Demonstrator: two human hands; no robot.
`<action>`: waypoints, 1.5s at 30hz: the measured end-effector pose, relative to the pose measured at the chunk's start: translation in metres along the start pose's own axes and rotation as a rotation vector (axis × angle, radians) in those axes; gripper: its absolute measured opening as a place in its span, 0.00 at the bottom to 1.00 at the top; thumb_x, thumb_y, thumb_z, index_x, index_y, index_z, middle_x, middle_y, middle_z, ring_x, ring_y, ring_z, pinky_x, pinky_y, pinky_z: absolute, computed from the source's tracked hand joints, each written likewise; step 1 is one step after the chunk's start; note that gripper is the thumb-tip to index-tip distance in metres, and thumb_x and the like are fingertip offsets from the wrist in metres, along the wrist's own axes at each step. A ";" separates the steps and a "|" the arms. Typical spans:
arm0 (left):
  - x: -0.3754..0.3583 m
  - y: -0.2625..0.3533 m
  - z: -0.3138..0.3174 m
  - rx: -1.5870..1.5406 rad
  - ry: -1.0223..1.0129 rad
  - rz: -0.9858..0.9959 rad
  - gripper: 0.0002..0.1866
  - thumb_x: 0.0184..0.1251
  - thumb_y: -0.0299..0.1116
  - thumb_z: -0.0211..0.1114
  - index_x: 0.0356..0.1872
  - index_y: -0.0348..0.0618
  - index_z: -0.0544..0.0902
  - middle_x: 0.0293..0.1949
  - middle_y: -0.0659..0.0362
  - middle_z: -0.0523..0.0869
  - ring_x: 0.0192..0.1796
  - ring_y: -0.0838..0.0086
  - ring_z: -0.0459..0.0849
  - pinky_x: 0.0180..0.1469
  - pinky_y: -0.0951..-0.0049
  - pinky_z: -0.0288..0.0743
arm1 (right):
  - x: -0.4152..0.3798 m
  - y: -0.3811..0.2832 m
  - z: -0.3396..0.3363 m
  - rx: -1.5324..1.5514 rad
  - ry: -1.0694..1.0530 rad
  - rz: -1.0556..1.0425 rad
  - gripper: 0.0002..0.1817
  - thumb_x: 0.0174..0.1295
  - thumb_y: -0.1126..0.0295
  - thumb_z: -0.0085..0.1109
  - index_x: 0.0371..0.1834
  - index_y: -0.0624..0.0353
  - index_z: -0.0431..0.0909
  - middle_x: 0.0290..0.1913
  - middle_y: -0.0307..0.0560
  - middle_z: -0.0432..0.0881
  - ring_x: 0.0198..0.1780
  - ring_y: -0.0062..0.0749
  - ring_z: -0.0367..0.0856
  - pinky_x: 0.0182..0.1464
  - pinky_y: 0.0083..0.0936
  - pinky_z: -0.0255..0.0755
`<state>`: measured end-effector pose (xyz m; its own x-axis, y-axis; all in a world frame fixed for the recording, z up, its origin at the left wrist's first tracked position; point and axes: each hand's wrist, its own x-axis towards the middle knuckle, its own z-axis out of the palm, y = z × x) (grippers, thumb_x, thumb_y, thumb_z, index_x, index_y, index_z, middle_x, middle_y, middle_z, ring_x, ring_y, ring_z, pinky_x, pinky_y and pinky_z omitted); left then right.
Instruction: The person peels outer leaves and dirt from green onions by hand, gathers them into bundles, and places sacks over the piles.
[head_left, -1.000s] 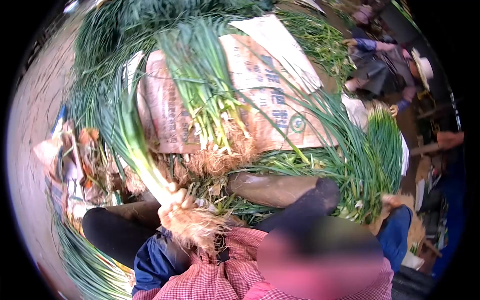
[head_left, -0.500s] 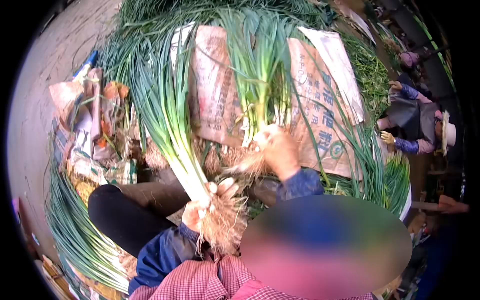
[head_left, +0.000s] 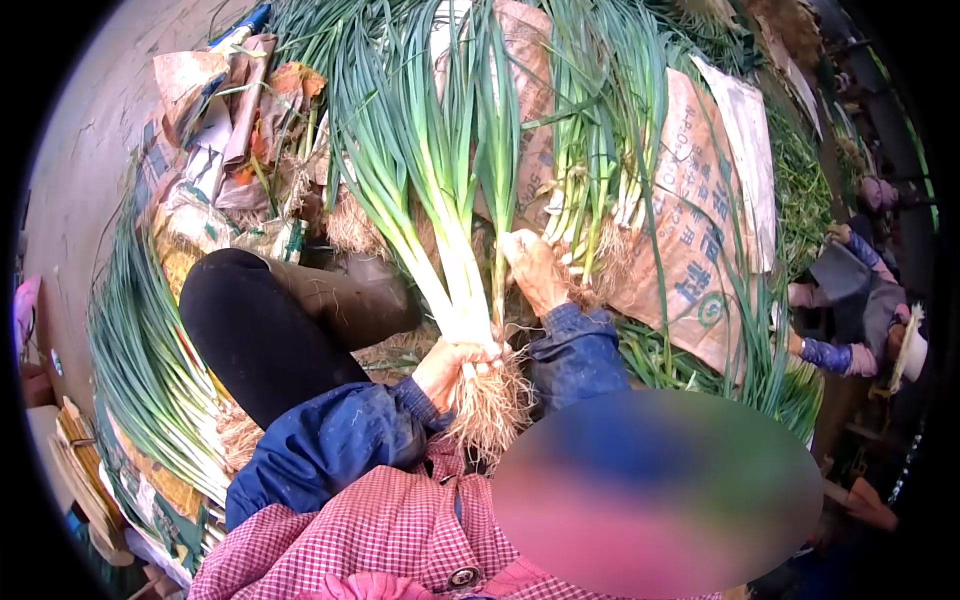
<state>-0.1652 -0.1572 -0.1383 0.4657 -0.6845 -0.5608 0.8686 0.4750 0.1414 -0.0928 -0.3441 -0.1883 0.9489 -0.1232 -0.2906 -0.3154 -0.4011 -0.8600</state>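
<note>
Fingers of the left hand (head_left: 446, 373) are clenched around the white stems of the green onion bundle (head_left: 452, 262), just above its roots (head_left: 490, 412), which spill out below the fist. The bundle is tilted, its leaves fanning forward over the sacks. The right hand (head_left: 538, 270) grasps a single stalk (head_left: 501, 262) partway up, along the right side of the bundle. Right of it, more green onions (head_left: 590, 185) lie across a printed brown sack (head_left: 690, 235), with a white sack (head_left: 748, 150) overlapping its edge. A further pile (head_left: 165, 370) lies left of the bent knee (head_left: 235, 315), its roots toward the leg. Far right, a co-worker (head_left: 885, 310) wears a pale hat.
</note>
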 end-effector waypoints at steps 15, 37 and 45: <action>-0.012 0.009 0.017 -0.263 -0.120 0.031 0.16 0.48 0.25 0.61 0.41 0.36 0.74 0.37 0.51 0.79 0.39 0.68 0.80 0.42 0.70 0.77 | -0.130 -0.014 -0.070 1.755 0.143 -0.106 0.33 0.68 0.49 0.39 0.65 0.65 0.55 0.62 0.53 0.67 0.20 0.18 0.69 0.18 0.14 0.66; -0.019 0.020 0.028 -0.214 -0.195 -0.101 0.29 0.48 0.16 0.58 0.57 0.28 0.66 0.38 0.54 0.80 0.31 0.76 0.83 0.32 0.86 0.80 | -0.026 -0.039 -0.088 -0.827 0.264 0.289 0.12 0.55 0.62 0.58 0.31 0.62 0.75 0.26 0.52 0.79 0.26 0.42 0.77 0.30 0.36 0.72; -0.015 0.011 -0.004 0.063 -0.006 -0.109 0.18 0.50 0.23 0.60 0.44 0.28 0.75 0.33 0.53 0.82 0.31 0.74 0.83 0.34 0.78 0.80 | -0.081 -0.053 -0.005 -0.673 0.042 0.036 0.10 0.65 0.67 0.47 0.30 0.58 0.75 0.18 0.37 0.71 0.17 0.20 0.66 0.19 0.21 0.61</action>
<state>-0.1630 -0.1394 -0.1319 0.3688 -0.7336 -0.5708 0.9229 0.3620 0.1311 -0.1530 -0.3175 -0.1172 0.9418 -0.1764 -0.2862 -0.2842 -0.8725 -0.3974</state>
